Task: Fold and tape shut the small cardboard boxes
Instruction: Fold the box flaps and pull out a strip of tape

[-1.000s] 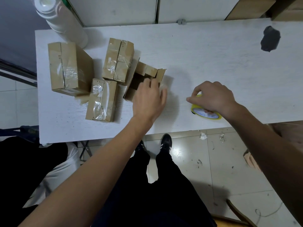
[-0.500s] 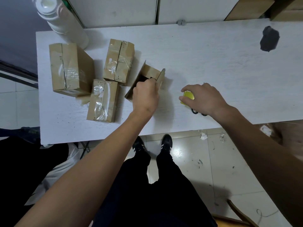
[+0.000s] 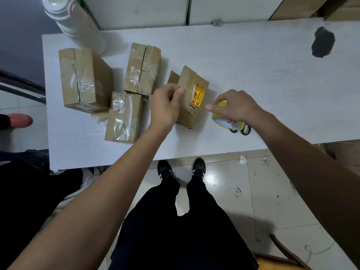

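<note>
A small cardboard box (image 3: 191, 88) with a yellow and red sticker on its side stands in the middle of the white table (image 3: 253, 75), one flap sticking up at its far left. My left hand (image 3: 165, 106) grips the box's left edge with curled fingers and thumb. Just right of the box, my right hand (image 3: 235, 108) holds a yellow tape roll (image 3: 224, 119), with the index finger pointing toward the box. Black scissor handles (image 3: 241, 131) show under that hand.
Three taped-up boxes (image 3: 83, 78) (image 3: 143, 69) (image 3: 124, 116) lie on the table's left part. A white roll (image 3: 72, 22) stands at the far left corner, and a dark patch (image 3: 322, 42) marks the far right. My feet are below the near edge.
My left hand has turned the open box over, so its stickered side now faces up. My right hand picked up the tape roll and brought it left, close beside the box.
</note>
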Action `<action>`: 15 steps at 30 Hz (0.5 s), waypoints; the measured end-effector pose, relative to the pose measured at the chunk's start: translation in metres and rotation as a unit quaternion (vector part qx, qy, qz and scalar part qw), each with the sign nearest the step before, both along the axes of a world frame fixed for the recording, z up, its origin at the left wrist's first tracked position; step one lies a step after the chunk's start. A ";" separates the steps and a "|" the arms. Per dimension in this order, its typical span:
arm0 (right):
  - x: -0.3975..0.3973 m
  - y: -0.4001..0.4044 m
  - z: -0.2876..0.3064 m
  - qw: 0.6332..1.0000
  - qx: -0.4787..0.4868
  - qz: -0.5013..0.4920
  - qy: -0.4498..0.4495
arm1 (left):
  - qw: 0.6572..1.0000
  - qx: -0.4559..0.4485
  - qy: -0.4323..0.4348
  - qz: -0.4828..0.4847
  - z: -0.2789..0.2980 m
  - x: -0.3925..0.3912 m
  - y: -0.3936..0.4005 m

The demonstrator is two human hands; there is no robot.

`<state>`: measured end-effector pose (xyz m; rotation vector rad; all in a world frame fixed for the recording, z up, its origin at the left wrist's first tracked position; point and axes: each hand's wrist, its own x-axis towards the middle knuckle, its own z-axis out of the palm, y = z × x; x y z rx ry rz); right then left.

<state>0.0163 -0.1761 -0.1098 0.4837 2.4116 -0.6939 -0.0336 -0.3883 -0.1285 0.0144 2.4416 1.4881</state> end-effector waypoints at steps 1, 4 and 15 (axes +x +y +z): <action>-0.001 0.000 0.000 1.000 0.002 0.008 -0.002 | 0.999 0.033 -0.011 -0.005 0.000 0.002 -0.001; -0.004 0.000 0.001 0.999 0.005 0.031 -0.015 | 0.994 0.105 -0.039 -0.017 0.005 0.004 -0.003; -0.003 0.005 -0.002 0.994 -0.086 0.040 0.050 | 0.989 -0.086 0.118 0.032 -0.003 -0.013 0.000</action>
